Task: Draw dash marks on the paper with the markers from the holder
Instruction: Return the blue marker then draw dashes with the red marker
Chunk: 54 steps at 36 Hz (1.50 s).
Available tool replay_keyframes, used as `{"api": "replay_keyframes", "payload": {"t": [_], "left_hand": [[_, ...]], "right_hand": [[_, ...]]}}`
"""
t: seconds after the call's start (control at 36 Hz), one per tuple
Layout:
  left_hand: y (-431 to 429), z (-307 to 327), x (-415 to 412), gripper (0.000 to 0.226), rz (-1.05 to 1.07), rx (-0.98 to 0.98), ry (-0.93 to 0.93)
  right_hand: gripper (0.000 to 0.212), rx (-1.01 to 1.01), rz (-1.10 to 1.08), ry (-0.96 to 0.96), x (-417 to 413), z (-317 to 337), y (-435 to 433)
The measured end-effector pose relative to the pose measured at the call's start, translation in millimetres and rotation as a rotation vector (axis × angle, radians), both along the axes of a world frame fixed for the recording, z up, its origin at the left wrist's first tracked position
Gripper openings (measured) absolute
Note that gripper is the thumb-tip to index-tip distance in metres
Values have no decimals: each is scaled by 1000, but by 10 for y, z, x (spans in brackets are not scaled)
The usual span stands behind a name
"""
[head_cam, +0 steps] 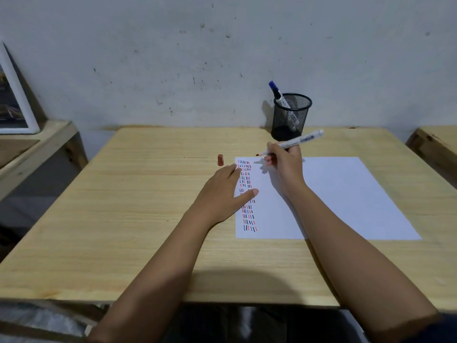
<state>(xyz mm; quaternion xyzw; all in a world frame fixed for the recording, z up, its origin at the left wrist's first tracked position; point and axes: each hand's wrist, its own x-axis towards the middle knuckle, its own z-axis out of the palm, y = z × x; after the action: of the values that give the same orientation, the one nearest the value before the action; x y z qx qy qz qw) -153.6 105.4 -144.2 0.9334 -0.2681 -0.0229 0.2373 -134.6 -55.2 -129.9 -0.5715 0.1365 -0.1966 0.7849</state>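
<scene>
Several narrow columns of short red and dark blue dash marks [247, 194] fill the left strip of the white sheet of paper [346, 194], which lies flat on the pale wooden tabletop [123, 219], right of centre; the rest of the sheet is blank, so most of the work seems to lie ahead. The right hand [284, 162] grips an uncapped white-barrelled marker with a red tip [294, 142] in a writing hold, tip pointing left and hovering just above the far edge of the paper beside the last column, likely poised to start a new one. The left hand [222, 191] lies flat with fingers spread, palm on the wood and fingertips on the marked strip, apparently pinning the sheet so it does not slide. The small red cap [220, 160] stands on the tabletop just left of the paper, within easy reach for recapping. Farther off, the black wire-mesh holder [290, 117] stands near the wall with a blue-capped marker [278, 94] leaning in it.
</scene>
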Motion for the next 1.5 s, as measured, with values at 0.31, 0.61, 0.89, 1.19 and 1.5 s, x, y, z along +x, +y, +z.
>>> {"api": "replay_keyframes", "payload": {"t": [0.31, 0.61, 0.89, 1.19, 1.5], "left_hand": [[72, -33, 306, 43, 296, -232, -82], [-124, 244, 366, 8, 494, -1125, 342], [-428, 686, 333, 7, 303, -1591, 646], [-511, 695, 270, 8, 224, -1479, 631], [-423, 658, 266, 4, 237, -1350, 529]], "right_hand": [[5, 306, -48, -34, -91, -126, -71], [6, 464, 11, -72, -4, 180, 3], [14, 350, 68, -183, 65, 545, 27], [12, 205, 145, -216, -46, 517, 23], [8, 187, 254, -170, -135, 455, 9]]}}
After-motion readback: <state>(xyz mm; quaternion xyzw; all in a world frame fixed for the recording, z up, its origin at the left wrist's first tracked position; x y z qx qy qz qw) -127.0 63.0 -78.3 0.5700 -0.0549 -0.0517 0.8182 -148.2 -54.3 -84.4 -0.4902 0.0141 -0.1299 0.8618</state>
